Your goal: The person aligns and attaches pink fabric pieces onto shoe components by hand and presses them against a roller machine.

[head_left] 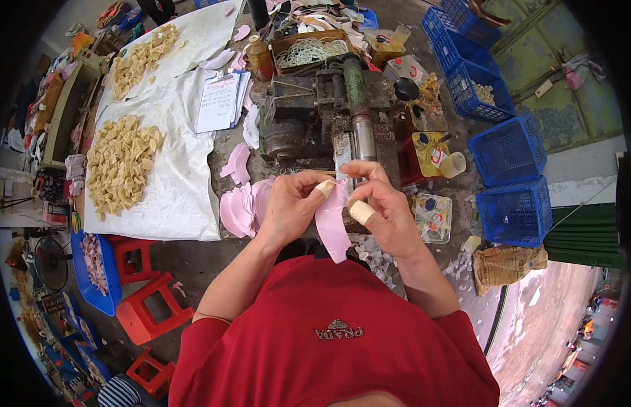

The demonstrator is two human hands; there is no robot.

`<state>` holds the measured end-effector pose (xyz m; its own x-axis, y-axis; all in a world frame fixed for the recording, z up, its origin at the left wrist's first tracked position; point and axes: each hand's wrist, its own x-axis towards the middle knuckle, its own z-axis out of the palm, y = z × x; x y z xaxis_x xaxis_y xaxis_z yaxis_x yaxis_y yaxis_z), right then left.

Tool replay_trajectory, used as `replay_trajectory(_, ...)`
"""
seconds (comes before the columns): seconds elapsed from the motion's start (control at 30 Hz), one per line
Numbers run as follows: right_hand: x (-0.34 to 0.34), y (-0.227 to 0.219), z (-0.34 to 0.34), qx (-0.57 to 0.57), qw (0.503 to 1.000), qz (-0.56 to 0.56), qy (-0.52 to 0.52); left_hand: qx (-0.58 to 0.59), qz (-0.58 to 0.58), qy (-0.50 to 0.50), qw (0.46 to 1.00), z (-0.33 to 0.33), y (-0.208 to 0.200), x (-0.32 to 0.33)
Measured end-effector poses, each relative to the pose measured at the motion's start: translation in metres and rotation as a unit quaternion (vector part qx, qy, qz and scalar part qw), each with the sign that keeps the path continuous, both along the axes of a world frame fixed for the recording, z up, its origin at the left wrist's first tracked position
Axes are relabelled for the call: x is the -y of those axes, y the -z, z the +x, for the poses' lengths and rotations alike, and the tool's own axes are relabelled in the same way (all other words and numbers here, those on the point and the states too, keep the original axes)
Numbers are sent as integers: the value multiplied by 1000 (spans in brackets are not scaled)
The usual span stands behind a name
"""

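Observation:
A pink curved strip [332, 229] of thin sheet material hangs between my hands, in front of a greasy machine [308, 112] with a metal cylinder. My left hand [293, 207] pinches its upper left edge; the thumb wears a tan finger cover. Curled around the strip's upper right corner are the fingers of my right hand [384, 209], whose thumb is also covered and sits beside the strip. The exact contact of the right fingertips is hard to make out. Left of my left hand lies a stack of similar pink pieces [238, 211], with another pink piece [236, 164] behind it.
Piles of beige pieces [122, 163] rest on a white sheet [186, 176] at left, beside a clipboard [220, 102]. Behind the machine stands a tray of cord [312, 53]. Blue crates [512, 211] line the right; red stools [152, 308] stand lower left.

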<state>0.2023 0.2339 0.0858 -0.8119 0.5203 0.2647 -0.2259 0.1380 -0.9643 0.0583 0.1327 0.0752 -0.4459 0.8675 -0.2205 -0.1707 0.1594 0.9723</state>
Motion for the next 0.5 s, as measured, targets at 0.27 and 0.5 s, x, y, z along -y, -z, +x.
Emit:
replay_trajectory(0.27, -5, -17, 54, -5, 992, -64, -107, 29, 57, -286, 956, -47, 24, -3)
replay_trajectory(0.5, -40, 40, 185, 458, 888, -27, -27, -198, 122, -264, 936, -44, -3, -16)
